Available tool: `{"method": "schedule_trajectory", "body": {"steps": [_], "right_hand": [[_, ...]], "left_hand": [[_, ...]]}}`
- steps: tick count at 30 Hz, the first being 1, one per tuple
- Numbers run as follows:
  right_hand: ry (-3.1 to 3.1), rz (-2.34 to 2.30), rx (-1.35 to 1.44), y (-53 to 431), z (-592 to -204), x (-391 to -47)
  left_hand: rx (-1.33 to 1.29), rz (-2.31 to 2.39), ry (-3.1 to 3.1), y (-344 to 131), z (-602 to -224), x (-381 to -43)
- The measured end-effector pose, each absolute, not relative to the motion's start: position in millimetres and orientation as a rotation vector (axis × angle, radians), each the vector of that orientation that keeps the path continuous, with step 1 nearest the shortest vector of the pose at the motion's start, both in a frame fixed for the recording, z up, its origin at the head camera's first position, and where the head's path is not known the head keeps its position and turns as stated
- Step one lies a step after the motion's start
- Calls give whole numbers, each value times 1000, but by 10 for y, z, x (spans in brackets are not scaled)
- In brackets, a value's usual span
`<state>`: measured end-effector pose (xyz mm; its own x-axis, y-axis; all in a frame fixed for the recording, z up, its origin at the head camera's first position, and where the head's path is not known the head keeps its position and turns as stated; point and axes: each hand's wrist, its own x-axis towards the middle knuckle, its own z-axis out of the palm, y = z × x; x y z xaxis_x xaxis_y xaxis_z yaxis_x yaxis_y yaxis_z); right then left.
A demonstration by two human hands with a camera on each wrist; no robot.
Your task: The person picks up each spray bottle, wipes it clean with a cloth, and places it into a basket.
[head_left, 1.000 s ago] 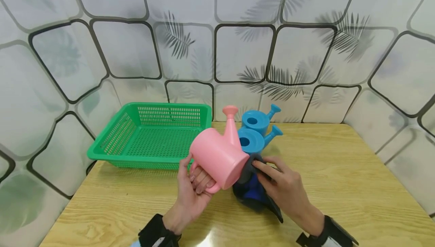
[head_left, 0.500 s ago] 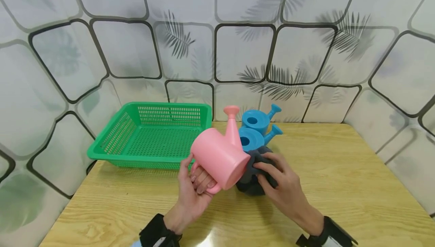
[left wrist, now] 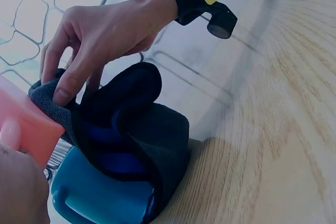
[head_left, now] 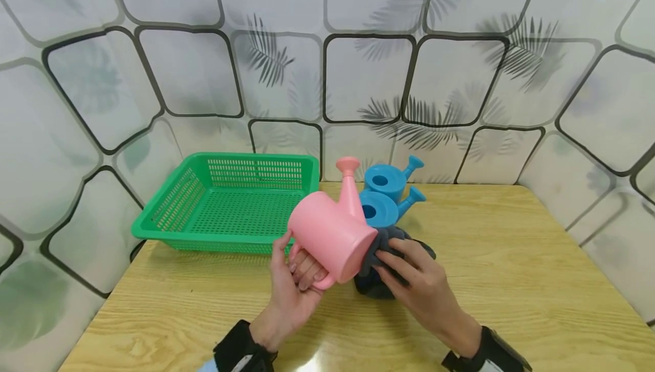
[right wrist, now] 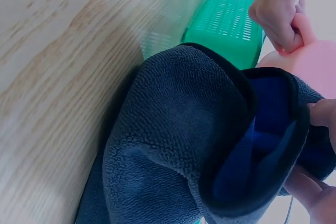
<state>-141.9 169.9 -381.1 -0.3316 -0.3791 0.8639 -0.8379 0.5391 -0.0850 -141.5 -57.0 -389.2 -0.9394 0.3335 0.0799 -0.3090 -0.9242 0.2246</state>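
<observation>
— One pink watering can [head_left: 330, 236]: where is it?
— Tilted above the middle of the tabletop [head_left: 512, 264], spout [head_left: 350, 194] up. The left hand [head_left: 294, 289] has its grip curled round the handle [head_left: 324, 283].
— And the right hand [head_left: 423, 284]?
— Its grip holds a dark grey cloth [head_left: 380, 247], blue inside, against the can's base [head_left: 358, 256].
— What stands beyond?
— A near blue can [head_left: 386, 210] and a far blue can [head_left: 393, 182], with a green basket [head_left: 215, 240] to their left.

Pink can [head_left: 330, 235] (2 blue cans [head_left: 386, 209] [head_left: 394, 181]) — grey cloth [head_left: 377, 245]
</observation>
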Motion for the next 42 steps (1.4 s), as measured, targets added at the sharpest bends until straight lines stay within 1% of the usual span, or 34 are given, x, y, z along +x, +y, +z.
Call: {"method": "schedule_trajectory", "body": {"steps": [8, 17, 26, 30, 36, 39, 42], "right_hand": [[-1947, 620, 1045, 1625, -3832, -1369], [-1962, 543, 1198, 1535, -3933, -1266], [-1973, 520, 1284, 1531, -3953, -1196], [-1924, 617, 1227, 1579, -3910, -1194], [-1855, 704, 1064, 1688, -3850, -1216], [-1826, 753, 953, 1758, -3850, -1238], [-1824, 834, 848, 1870, -3831, -1279]], "left_hand": [[150, 2796, 277, -571, -3882, -1415], [148, 2813, 269, -576, -3856, -1423], [228, 2788, 336, -597, -3866, -1410], [279, 2739, 421, -612, -3880, -1406], [359, 2607, 545, -677, -3908, -1442], [403, 2561, 697, -741, -3906, -1449], [478, 2518, 991, -801, -3871, -1448]]}}
